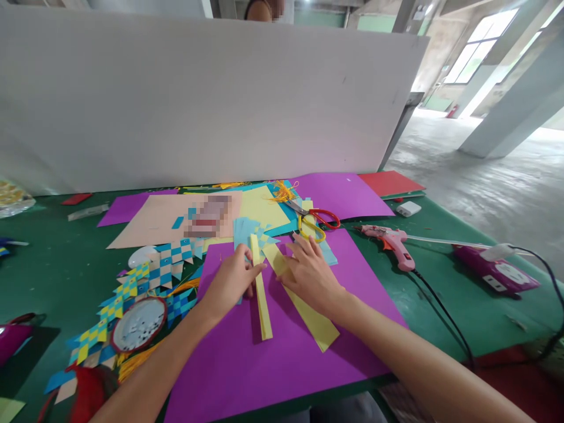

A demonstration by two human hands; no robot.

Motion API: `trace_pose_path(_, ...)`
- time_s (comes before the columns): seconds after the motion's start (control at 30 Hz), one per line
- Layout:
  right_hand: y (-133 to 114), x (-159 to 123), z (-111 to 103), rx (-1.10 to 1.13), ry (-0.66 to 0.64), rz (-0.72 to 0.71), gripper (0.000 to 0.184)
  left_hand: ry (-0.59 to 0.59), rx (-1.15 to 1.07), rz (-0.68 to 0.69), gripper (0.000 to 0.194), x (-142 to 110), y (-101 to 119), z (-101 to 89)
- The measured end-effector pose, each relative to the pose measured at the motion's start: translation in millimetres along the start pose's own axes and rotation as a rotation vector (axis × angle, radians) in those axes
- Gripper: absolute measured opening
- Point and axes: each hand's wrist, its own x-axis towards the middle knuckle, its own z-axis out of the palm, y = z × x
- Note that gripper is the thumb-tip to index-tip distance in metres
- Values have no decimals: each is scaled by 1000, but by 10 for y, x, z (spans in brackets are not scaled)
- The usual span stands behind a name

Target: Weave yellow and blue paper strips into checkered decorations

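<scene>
My left hand [235, 273] pinches a narrow folded yellow paper strip [263, 308] between thumb and fingers, over a large purple sheet [247, 376]. To its right lies a wider yellow paper strip [315, 320], slanting toward me. My right hand [311, 270] rests on the upper part of that wider strip, its fingers spread. Just beyond the hands are light blue paper pieces [247, 229], red-handled scissors [324, 218] and a yellow-handled pair [314, 229].
Woven checkered paper fish [94, 335] and a round dish of small eyes [140, 323] lie left. A pink glue gun [394, 244] with a cord and a purple power strip [496, 270] are right. A white partition [211, 100] stands behind; a person is partly visible beyond it.
</scene>
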Motion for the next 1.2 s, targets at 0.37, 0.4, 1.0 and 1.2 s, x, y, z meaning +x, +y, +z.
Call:
trace_pose_path(0.37, -48, 24, -37, 236, 91, 36, 9, 256, 496, 132, 31, -5, 4, 17)
trace_pose_path(0.4, -48, 32, -54, 282, 105, 63, 8, 273, 458, 145, 33, -17, 19, 22)
trace_pose_path(1.0, -113, 6, 20, 25, -27, 24, 39, 84, 279, 199, 36, -50, 42, 38)
trace_pose_path(1.2, -137, 3, 88, 48, 13, 25, 31, 66, 317, 172, 37, -52, 65, 26)
